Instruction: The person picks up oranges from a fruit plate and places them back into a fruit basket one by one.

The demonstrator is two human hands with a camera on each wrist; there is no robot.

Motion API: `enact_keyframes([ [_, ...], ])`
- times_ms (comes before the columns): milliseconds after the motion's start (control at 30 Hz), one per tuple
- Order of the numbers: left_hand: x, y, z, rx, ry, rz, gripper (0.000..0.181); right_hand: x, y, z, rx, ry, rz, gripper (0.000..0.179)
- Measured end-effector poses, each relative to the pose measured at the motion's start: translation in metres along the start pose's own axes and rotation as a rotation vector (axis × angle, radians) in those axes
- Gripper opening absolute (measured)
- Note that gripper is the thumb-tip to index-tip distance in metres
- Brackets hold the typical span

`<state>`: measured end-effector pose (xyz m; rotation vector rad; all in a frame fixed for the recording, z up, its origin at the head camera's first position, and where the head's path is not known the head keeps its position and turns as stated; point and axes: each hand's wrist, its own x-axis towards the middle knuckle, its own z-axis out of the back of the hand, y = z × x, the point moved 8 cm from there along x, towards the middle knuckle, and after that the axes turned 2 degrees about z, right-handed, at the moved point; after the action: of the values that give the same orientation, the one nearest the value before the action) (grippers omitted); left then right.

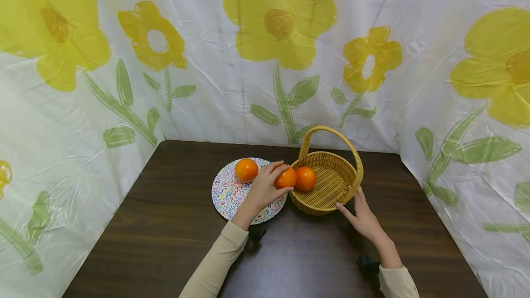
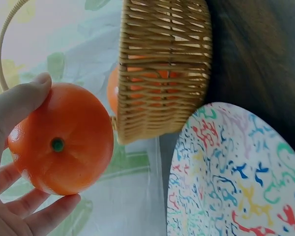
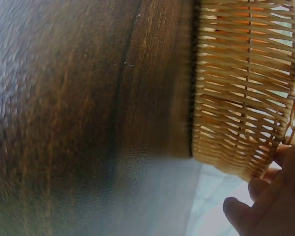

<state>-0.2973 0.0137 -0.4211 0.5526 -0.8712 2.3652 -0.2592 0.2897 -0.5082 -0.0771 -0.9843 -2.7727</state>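
Note:
My left hand (image 1: 264, 188) grips an orange (image 1: 285, 178), thumb on one side and fingers on the other, at the basket's left rim. In the left wrist view the green stem spot of this orange (image 2: 64, 162) faces the camera. A second orange (image 1: 306, 179) lies inside the wicker basket (image 1: 327, 203), by its left wall. Another orange (image 1: 246, 170) sits on the round patterned plate (image 1: 223, 192), left of the basket. With thumb at the rim and fingers round the outside, my right hand (image 1: 364, 217) holds the basket's right side near the handle foot.
The basket's tall arched handle (image 1: 331, 130) rises over its opening. Plate and basket stand side by side on the dark wooden table (image 1: 165, 224). Behind the table's far edge hangs a white curtain (image 1: 207, 114) with yellow flowers.

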Motion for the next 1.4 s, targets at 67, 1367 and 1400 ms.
enact_keyframes([
  [67,0.002,-0.003,-0.001,0.003,0.006,-0.009,0.056,0.0,-0.001,-0.001,0.001,-0.003,0.004,0.081],
  [1367,0.022,-0.043,-0.04,0.002,0.175,-0.125,0.06,0.001,-0.001,0.0,-0.012,-0.019,0.008,0.08],
  [1400,0.023,-0.043,-0.041,0.001,0.179,-0.126,0.06,0.002,-0.001,0.0,-0.012,-0.02,0.011,0.08],
])
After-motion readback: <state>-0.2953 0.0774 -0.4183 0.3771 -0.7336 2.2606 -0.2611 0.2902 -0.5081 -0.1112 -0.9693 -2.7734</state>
